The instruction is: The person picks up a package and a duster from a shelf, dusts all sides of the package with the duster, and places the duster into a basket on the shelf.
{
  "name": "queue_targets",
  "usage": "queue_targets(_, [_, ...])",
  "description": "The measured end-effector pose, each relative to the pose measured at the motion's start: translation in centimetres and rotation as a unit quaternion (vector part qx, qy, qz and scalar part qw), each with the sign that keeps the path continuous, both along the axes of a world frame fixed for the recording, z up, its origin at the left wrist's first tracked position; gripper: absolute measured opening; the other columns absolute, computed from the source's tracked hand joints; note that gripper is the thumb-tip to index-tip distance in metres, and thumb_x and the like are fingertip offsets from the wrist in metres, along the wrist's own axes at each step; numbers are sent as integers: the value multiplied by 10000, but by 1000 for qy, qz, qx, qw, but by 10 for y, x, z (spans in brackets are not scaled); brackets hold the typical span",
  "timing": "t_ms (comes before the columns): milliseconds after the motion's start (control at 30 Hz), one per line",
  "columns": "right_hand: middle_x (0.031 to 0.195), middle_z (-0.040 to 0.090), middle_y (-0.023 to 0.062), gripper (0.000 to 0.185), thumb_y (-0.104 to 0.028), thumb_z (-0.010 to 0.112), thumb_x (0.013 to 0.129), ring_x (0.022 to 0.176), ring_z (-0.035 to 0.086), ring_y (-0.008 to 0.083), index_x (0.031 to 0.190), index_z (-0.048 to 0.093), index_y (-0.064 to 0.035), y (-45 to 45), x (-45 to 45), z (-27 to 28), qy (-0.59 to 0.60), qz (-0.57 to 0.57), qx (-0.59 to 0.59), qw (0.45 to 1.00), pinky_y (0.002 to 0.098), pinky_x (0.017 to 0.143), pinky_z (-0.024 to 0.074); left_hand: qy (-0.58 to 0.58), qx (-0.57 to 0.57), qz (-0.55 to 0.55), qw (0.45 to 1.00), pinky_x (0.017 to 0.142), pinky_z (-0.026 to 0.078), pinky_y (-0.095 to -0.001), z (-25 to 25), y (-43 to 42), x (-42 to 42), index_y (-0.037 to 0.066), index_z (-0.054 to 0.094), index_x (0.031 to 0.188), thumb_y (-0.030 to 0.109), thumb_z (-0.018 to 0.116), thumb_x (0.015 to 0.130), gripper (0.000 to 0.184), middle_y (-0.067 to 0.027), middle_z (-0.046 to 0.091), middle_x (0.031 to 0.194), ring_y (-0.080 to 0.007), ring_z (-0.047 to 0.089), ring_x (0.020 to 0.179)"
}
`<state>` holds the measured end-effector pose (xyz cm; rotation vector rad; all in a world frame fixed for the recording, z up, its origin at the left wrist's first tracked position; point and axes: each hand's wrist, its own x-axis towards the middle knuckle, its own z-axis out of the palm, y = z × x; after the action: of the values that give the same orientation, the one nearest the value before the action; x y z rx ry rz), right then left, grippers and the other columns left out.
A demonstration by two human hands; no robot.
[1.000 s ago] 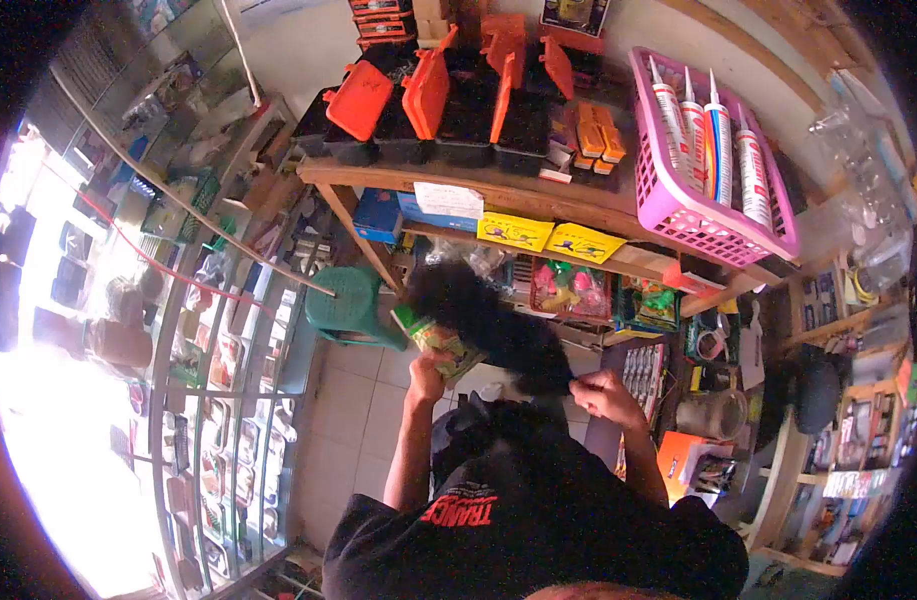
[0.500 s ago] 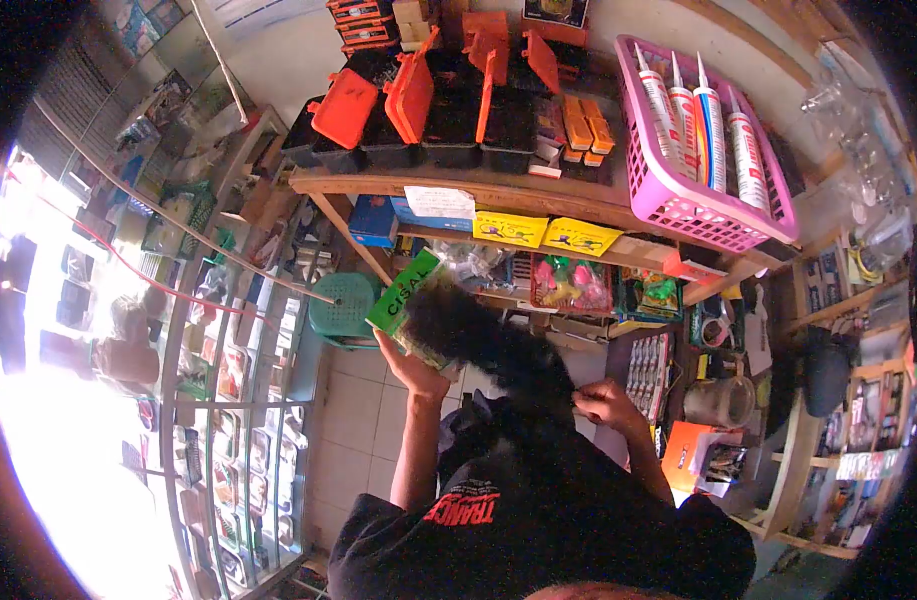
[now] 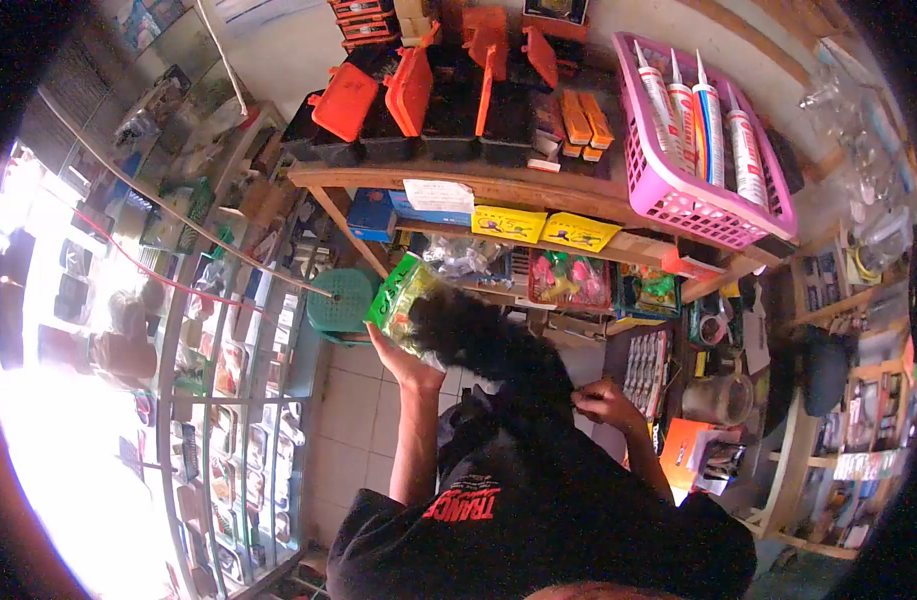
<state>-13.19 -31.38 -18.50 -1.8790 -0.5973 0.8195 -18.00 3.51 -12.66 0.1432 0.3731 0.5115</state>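
Two grips clamped — left hand [image 3: 408, 366] on green-topped clear plastic packet [image 3: 399, 299], just turned, more body showing; right hand [image 3: 605, 402] on fluffy black duster [image 3: 488, 338].

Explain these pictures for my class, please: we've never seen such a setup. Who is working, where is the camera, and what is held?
There is no machine here: a person works with two bare hands. One camera, worn on the head, looks forward and down, so the dark shirt shows at the bottom. The left hand holds a packet with a green top. The right hand holds one end of what looks like a fluffy black duster, which hides part of the packet. Ahead, on a wooden shelf, stand black boxes with open orange lids and a pink basket of tubes.
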Motion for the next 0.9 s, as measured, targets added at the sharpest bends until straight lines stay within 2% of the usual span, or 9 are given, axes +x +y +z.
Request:
queue_targets(100, [499, 432, -36, 383, -271, 589, 901, 445, 375, 62, 591, 525, -56, 3, 0, 12, 19, -9, 6, 1000, 262, 424, 269, -15, 11, -7, 1000, 942, 448, -472, -78, 28, -4, 59, 491, 1285, 620, 345, 897, 698, -129, 582, 1194, -325, 564, 1055])
queue_targets(133, [500, 431, -38, 384, -269, 586, 903, 445, 374, 62, 590, 521, -57, 6, 0, 21, 51, -28, 6, 998, 260, 424, 268, -29, -9, -29, 999, 1030, 374, -492, -44, 15, -9, 90, 424, 1359, 612, 376, 893, 701, -122, 501, 1324, -330, 499, 1175])
queue_targets(233, [502, 426, -38, 371, -260, 588, 897, 450, 377, 64, 592, 519, -59, 5, 2, 23, 128, -55, -10, 990, 260, 424, 266, -32, -11, -9, 999, 1031, 369, -505, -37, 9, -7, 91, 410, 1374, 607, 363, 900, 702, -139, 473, 1353, -346, 478, 1199])
queue_targets(333, [500, 422, -34, 363, -246, 588, 890, 450, 379, 64, 589, 518, -55, -3, 1, 4, 72, 21, -20, 997, 261, 423, 265, -11, -13, -10, 1000, 976, 419, -489, -36, 9, -6, 50, 452, 1328, 602, 368, 899, 704, -136, 542, 1267, -332, 532, 1115])
queue_targets(433, [509, 433, -25, 365, -252, 591, 897, 446, 381, 65, 602, 520, -50, -3, -4, -6, 203, -116, 23, 972, 260, 418, 265, -59, -34, -21, 997, 981, 415, -493, -25, 6, -7, 70, 435, 1349, 588, 371, 901, 688, -131, 522, 1298, -330, 521, 1135])
queue_targets(533, [518, 431, -20, 349, -252, 591, 901, 438, 372, 68, 623, 525, -51, -1, -10, -1, 168, -131, -12, 977, 256, 414, 260, -61, -30, -26, 997, 992, 409, -491, -22, 4, -9, 78, 419, 1366, 584, 360, 902, 689, -132, 513, 1316, -334, 510, 1157])
queue_targets(633, [522, 423, -23, 327, -238, 590, 899, 433, 367, 66, 637, 527, -54, -8, -5, 2, 129, -28, -1, 991, 255, 409, 252, -22, -14, -33, 999, 1010, 395, -505, -21, 7, -10, 85, 417, 1369, 585, 341, 910, 683, -129, 515, 1317, -339, 506, 1171])
queue_targets(733, [517, 411, -35, 334, -229, 581, 905, 430, 362, 57, 623, 508, -65, -3, -6, 8, 188, -128, 35, 973, 258, 404, 246, -31, 36, -10, 999, 983, 421, -486, -7, -1, -8, 78, 430, 1358, 580, 332, 919, 674, -127, 522, 1306, -322, 527, 1143])
queue_targets(900, [533, 425, -38, 337, -238, 580, 913, 448, 377, 49, 627, 492, -83, -1, 5, 33, 208, -125, 37, 969, 245, 422, 258, -55, 66, -39, 996, 927, 465, -462, 14, -9, -8, 71, 456, 1332, 602, 339, 911, 688, -125, 574, 1231, -310, 576, 1057])
